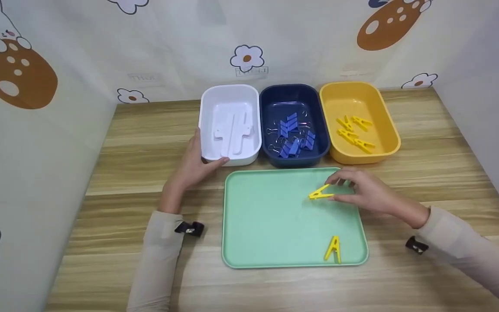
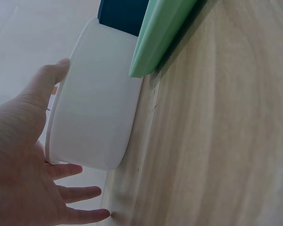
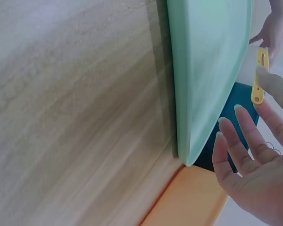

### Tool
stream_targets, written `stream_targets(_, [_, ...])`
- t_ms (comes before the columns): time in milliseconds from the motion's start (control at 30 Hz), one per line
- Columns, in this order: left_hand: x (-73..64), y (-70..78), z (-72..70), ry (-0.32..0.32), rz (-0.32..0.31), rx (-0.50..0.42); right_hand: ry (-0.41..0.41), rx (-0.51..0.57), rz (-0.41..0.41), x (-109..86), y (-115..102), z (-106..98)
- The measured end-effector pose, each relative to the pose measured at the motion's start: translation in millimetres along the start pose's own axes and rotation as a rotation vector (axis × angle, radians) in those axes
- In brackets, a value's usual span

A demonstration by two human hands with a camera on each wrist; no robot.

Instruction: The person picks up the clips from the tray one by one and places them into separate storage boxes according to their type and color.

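Observation:
My right hand [image 1: 368, 193] pinches a yellow clothespin [image 1: 320, 192] by its handle ends, over the upper right of the green tray [image 1: 267, 234]. In the right wrist view the same clothespin [image 3: 259, 77] is between thumb and index finger, the other fingers spread. A second yellow clothespin [image 1: 333, 249] lies near the tray's lower right corner. My left hand [image 1: 195, 162] rests against the near left corner of the white bin [image 1: 206, 104], its thumb along the front rim. The left wrist view has its other fingers [image 2: 80, 193] extended beside the bin's wall.
Flat white pieces [image 1: 234, 134] lie in the white bin. Beside it, a navy bin [image 1: 271, 97] contains several blue binder clips [image 1: 293, 146]. A yellow bin [image 1: 379, 112] at the right contains several yellow clothespins [image 1: 347, 135]. The bins stand behind the tray, before a patterned wall covering [image 1: 180, 52].

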State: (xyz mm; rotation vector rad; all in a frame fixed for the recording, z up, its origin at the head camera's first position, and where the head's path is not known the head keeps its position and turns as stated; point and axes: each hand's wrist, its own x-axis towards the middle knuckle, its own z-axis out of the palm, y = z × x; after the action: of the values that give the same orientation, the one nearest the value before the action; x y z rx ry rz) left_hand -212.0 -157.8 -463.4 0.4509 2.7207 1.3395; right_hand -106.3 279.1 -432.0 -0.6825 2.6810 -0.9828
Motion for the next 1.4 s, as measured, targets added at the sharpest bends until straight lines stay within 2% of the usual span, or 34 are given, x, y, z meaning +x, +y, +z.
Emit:
stream_targets(267, [1.9, -2.3, 1.6, 0.027, 0.051, -0.022, 0.080, -0.033, -0.023, -1.7, -2.0, -13.2])
stream_targets(533, [1.9, -1.5, 1.6, 0.022, 0.031, -0.010, 0.141, -0.013, 0.046, -2.4, -4.2, -30.5])
stream_targets(767, [1.3, -1.1, 1.5, 0.015, 0.010, 0.006, 0.242, -0.021, 0.028, -2.3, 0.1, -39.9])
stream_targets(1133, [0.5, -1.1, 0.5, -0.009, -0.026, 0.026, 0.344, 0.007, 0.106, -0.8, 8.1, -56.6])
stream_targets(1400, [1.3, -2.5, 1.2, 0.000, -0.012, 0.021, 0.351, 0.025, 0.196, 0.0, 13.7, -71.3])
